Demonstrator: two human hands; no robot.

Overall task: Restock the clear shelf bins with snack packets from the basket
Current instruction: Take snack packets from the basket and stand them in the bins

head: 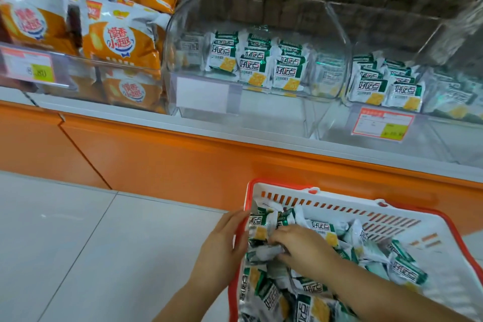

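The shelf (162, 165), orange-fronted with a pale ledge on top, runs across the whole view, and grey floor tiles (78, 238) spread below it on the left. On the ledge stand clear bins: the middle bin (198, 34) holds a short row of green-and-white snack packets (254, 65) standing toward its back, with bare space in front of them. The right bin (366, 42) just beside it holds more of the same packets (371, 89). To the left, a clear-fronted section is piled with large orange bags (120, 44).

Low on the right, in front of the shelf's orange face, is the basket (339, 209), white with a red rim, tilted toward the camera and heaped with loose packets (321, 230) of the green-and-white kind.

The left hand (222, 246) is at the basket's left edge, its fingers (239, 219) bent over the red rim and gripping it. The right hand (305, 248) reaches down into the basket over the heap. Its fingers (279, 238) are curled into the pile near the left wall and close on packets there, though how many they have hold of is hidden under the knuckles. The packets nearest those fingertips lie crumpled and overlapping, some face up, some on edge.

A blank label holder (203, 94) hangs on the middle bin's front; an orange price tag (381, 125) hangs below the right bin, and another tag (28, 65) fronts the orange bags.
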